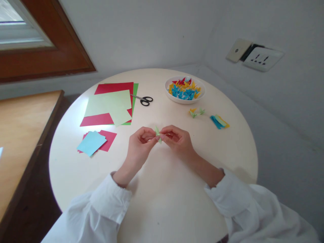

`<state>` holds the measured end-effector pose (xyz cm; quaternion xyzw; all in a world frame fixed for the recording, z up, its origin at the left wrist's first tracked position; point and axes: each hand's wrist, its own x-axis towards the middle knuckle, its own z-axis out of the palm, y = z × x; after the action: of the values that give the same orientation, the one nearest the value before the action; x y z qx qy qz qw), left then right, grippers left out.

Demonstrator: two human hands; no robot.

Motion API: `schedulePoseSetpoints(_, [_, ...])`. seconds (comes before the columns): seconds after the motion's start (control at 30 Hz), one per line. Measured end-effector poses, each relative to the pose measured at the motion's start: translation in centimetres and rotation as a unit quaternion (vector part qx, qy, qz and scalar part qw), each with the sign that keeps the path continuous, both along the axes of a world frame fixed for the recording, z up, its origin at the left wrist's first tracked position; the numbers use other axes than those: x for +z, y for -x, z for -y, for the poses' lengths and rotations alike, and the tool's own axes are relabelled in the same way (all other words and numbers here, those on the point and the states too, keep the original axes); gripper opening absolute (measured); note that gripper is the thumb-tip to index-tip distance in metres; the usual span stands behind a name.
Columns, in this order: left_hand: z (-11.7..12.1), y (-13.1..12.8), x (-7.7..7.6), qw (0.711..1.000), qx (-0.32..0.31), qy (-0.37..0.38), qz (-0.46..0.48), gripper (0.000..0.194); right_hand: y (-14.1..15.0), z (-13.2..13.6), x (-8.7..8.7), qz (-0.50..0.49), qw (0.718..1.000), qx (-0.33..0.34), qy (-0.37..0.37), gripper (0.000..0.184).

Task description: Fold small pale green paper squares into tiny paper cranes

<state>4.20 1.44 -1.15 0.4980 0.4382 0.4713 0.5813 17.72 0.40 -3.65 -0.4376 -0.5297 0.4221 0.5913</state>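
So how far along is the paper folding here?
Already folded: blue, yellow and red paper shapes in a round white dish, plus green and yellow ones nearby. The left hand and right hand pinch a pale green paper shape. Flat light-blue squares and red squares probably remain.

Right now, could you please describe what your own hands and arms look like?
Both the left hand and the right hand are bare, with no gloves, rings or watch visible. The left sleeve and right sleeve are white, loose and creased, with wide cuffs.
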Motion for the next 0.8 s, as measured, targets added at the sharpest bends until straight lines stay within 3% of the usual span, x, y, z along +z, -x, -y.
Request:
schedulePoseSetpoints(0.27, [0.06,-0.01,0.0,0.999,0.019,-0.018,-0.022,0.02,0.02,-0.16,-0.39,-0.015,0.999,-0.004,0.041,0.016])
schedulePoseSetpoints(0.6, [0.03,0.09,-0.02,1.0,-0.006,0.009,0.006,0.023,-0.09,-0.02,0.11,0.019,0.999,-0.006,0.029,0.01])
schedulePoseSetpoints(0.8, [-0.01,0.05,-0.1,1.0,0.01,0.001,-0.012,0.021,-0.07,0.03,0.03,0.024,0.999,-0.001,0.028,0.011])
